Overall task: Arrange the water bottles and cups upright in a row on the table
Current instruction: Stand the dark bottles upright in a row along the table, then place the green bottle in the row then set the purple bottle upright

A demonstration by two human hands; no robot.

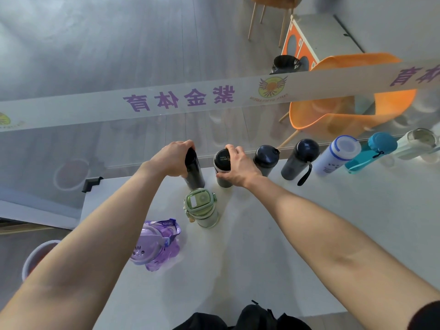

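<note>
Along the far edge of the white table (pixel 273 246) stands a row of upright bottles. My left hand (pixel 170 159) grips a slim black bottle (pixel 194 171) at the row's left end. My right hand (pixel 237 165) grips the black-lidded grey bottle (pixel 222 166) beside it. To the right stand a dark-lidded grey cup (pixel 265 159), a dark bottle with a strap (pixel 300 160), a white bottle with a blue rim (pixel 335 156), a teal bottle (pixel 371 152) and a pale bottle (pixel 416 142). Nearer me stand a green bottle (pixel 202 208) and a purple bottle (pixel 156 244).
A glass wall with a frosted banner (pixel 178 100) runs just behind the row. Beyond it are an orange chair (pixel 345 108) and a black bin (pixel 285 64). A round bin (pixel 39 256) stands on the floor left of the table. A black bag (pixel 250 317) lies at the near edge.
</note>
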